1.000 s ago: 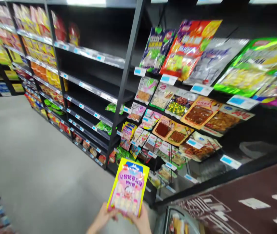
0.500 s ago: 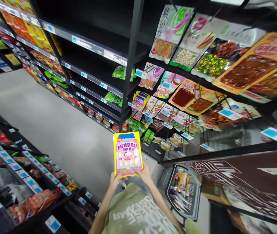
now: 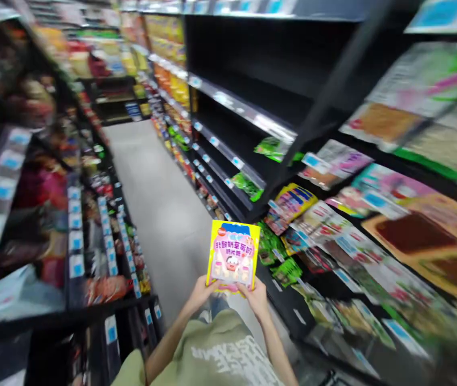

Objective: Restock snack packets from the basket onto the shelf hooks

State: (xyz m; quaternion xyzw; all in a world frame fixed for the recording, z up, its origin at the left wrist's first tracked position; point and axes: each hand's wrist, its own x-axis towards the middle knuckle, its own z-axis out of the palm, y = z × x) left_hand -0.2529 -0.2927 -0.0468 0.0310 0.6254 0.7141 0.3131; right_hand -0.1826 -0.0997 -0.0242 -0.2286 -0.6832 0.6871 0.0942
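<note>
A yellow-edged, pink candy packet [image 3: 232, 257] with purple lettering and a small cartoon face is held upright in front of my body. My left hand [image 3: 203, 291] grips its lower left corner, thumb on the front. At the lower right corner my right hand [image 3: 256, 296] pinches it the same way. The fingers behind the packet are hidden. Similar yellow and pink packets [image 3: 293, 202] hang on the rack to the right, apart from my hands.
Grey aisle floor [image 3: 148, 177] stretches ahead between shelves. Dark shelving [image 3: 248, 112] with price tags and a few green packets [image 3: 247, 185] stands right of it. Hanging snack bags [image 3: 409, 230] are close on the right. Left shelves hold blurred goods and a red packet [image 3: 105, 289].
My view has swung left, so the aisle now runs ahead and the right-hand racks look nearer. The basket at lower right has mostly left view. Both hands keep hold of the packet.
</note>
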